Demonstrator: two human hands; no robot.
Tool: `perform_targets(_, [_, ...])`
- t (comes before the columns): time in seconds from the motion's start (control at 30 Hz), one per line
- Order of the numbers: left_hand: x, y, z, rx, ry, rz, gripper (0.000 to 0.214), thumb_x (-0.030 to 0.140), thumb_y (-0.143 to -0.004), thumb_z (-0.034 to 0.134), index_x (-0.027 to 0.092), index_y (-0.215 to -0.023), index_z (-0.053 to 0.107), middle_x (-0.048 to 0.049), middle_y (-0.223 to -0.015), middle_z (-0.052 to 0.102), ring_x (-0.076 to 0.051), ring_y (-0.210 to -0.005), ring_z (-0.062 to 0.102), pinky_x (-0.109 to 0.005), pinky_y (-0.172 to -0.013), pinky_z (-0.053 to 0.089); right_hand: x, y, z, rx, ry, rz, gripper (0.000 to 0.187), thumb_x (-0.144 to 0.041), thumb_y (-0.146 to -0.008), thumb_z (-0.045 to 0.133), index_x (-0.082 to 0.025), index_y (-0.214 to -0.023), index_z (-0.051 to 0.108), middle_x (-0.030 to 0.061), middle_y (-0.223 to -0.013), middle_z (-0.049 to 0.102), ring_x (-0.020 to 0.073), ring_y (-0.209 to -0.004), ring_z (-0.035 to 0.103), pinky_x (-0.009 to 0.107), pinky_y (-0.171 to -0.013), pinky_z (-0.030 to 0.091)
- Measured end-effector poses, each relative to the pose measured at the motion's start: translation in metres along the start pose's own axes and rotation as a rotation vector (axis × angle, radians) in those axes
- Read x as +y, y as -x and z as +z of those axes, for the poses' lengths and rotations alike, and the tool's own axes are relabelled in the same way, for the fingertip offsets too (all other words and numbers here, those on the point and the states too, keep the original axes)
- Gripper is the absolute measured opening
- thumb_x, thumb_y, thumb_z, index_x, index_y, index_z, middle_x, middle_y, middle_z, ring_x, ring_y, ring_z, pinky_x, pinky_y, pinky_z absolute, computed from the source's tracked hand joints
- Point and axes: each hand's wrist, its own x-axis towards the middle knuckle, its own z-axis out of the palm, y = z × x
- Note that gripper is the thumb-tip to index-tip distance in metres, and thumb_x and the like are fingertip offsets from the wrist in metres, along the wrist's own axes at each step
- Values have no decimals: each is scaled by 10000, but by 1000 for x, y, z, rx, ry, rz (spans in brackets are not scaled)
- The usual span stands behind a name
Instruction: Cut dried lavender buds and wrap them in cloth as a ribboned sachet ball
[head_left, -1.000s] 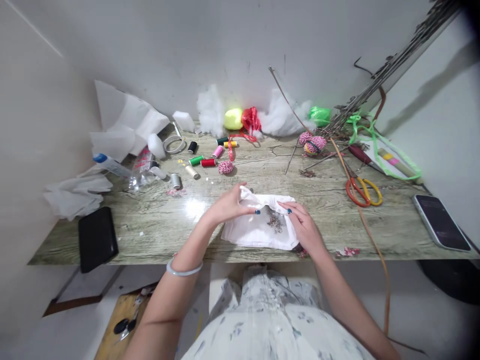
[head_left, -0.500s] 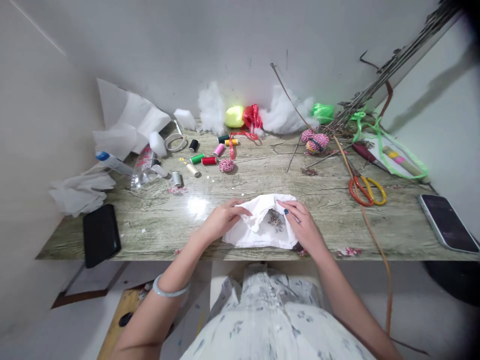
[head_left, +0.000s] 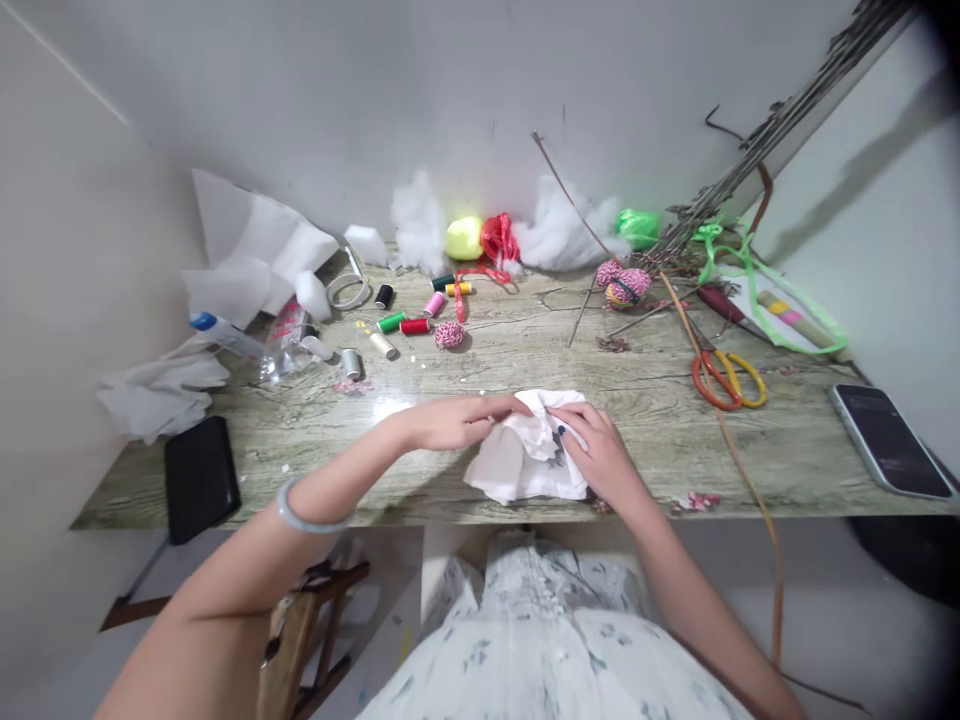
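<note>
A crumpled white cloth (head_left: 502, 470) lies at the front edge of the table, its left side folded inward. My left hand (head_left: 450, 422) comes in from the left, fingers closed on the upper fold of the cloth. At the cloth's right side, my right hand (head_left: 600, 450) grips its edge, thumb and fingers pressed together. A small dark patch shows between the folds beside the right thumb; most of it is covered. The fingertips of both hands are close together.
Thread spools (head_left: 415, 326) and a red-and-white twine ball (head_left: 449, 334) lie beyond the cloth. Scissors (head_left: 729, 380), a brown strip (head_left: 742, 470) and a phone (head_left: 892, 440) are right; a black tray-like object (head_left: 201, 480) is left. White stuffing (head_left: 566, 235) and dry twigs (head_left: 720, 200) stand at the back.
My left hand has moved right and up, carrying the cloth's left part inward over the dark patch. My right hand stays at the right side, still holding the cloth.
</note>
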Motion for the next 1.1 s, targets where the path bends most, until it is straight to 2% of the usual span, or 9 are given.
perform_targets(0.13, [-16, -15, -4, 3, 50, -41, 526, 104, -845, 390, 258, -1339, 484, -52, -1155, 625, -162, -1011, 590, -279, -911, 447, 3, -1, 0, 9, -32, -1, 370, -237, -907, 402, -279, -1214, 603, 61, -1172, 587, 236, -1079, 521, 406, -955, 399])
perform_targets(0.23, [-31, -26, 5, 193, -88, -7, 292, 220, -859, 504, 229, -1091, 680, -84, -1095, 594, -193, -1039, 555, -324, -960, 415, 3, -1, -1, 6, -48, -4, 372, -238, -909, 395, -277, -1213, 605, 62, -1174, 588, 236, -1082, 524, 410, -956, 402])
perform_targets(0.3, [-37, -31, 13, 279, -66, 60, 227, 307, -873, 527, 192, -939, 712, -106, -1142, 574, -212, -1094, 528, -343, -1000, 386, 3, -1, -1, 6, -54, 9, 371, -233, -908, 393, -267, -1211, 605, 64, -1180, 586, 236, -1090, 518, 410, -962, 401])
perform_targets(0.47, [-38, -40, 24, 214, 96, -7, 332, 404, -946, 378, 158, -933, 600, -42, -855, 632, -146, -798, 585, -252, -763, 456, 3, -1, 0, 7, -57, 17, 372, -206, -893, 395, -262, -1187, 617, 64, -1164, 590, 238, -1087, 514, 415, -967, 396])
perform_targets(0.63, [-33, -59, 26, 144, -221, -89, 207, 317, -906, 457, 171, -929, 602, 1, -673, 592, -128, -610, 535, -217, -608, 387, 0, -3, 0, 18, -78, 25, 375, -183, -875, 401, -260, -1162, 630, 71, -1151, 595, 244, -1079, 513, 416, -961, 401])
perform_targets(0.77, [-32, -67, 34, 203, -393, -98, 175, 305, -898, 498, 189, -979, 600, -39, -856, 658, -169, -766, 608, -256, -730, 427, -1, 1, -6, 6, -168, 49, 371, -204, -883, 394, -260, -1175, 615, 62, -1180, 596, 239, -1121, 503, 416, -995, 375])
perform_targets(0.93, [-28, -63, 47, 416, -543, -47, 355, 345, -885, 549, 174, -1195, 533, -112, -1211, 578, -232, -1036, 557, -346, -897, 432, 10, 13, -15, -4, -470, 186, 353, -250, -917, 333, -273, -1127, 615, 21, -1186, 626, 199, -1142, 536, 374, -1000, 385])
perform_targets(1.0, [-27, -61, 49, 401, -580, 55, 374, 304, -922, 486, 221, -1287, 499, -97, -1333, 522, -238, -1163, 490, -377, -990, 385, 14, 13, -15, -33, -453, 190, 310, -245, -889, 383, -268, -1048, 648, 25, -1143, 639, 204, -1134, 539, 378, -1003, 378])
perform_targets(1.1, [-29, -64, 50, 257, -494, 183, 338, 248, -956, 406, 259, -1261, 550, -51, -1326, 558, -193, -1178, 497, -340, -1026, 368, 15, 9, -15, -55, -366, 144, 257, -218, -842, 447, -254, -982, 660, 39, -1101, 638, 211, -1118, 539, 388, -996, 380])
